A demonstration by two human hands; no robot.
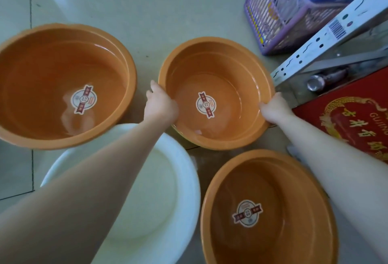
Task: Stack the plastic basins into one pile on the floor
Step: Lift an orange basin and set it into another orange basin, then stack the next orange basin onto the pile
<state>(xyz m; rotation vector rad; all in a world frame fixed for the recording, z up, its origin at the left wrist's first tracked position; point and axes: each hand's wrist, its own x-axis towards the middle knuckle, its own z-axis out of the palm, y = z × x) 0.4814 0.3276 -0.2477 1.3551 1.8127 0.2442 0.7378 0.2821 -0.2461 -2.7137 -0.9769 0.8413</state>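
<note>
Three orange plastic basins and one white basin sit apart on the tiled floor. The middle orange basin (228, 62) is gripped on both sides: my left hand (160, 103) is closed over its left rim and my right hand (274, 108) over its right rim. A large orange basin (37, 57) lies to the left. Another orange basin (294, 181) is close to me at the lower right. The white basin (168, 190) lies below my left forearm, partly hidden by it. Each orange basin has a round sticker inside.
A purple plastic crate (273, 17) with bottles stands at the upper right. A white slotted metal shelf rail (327, 34) runs diagonally beside it. A red printed box (352, 116) and a can (315, 83) lie at the right.
</note>
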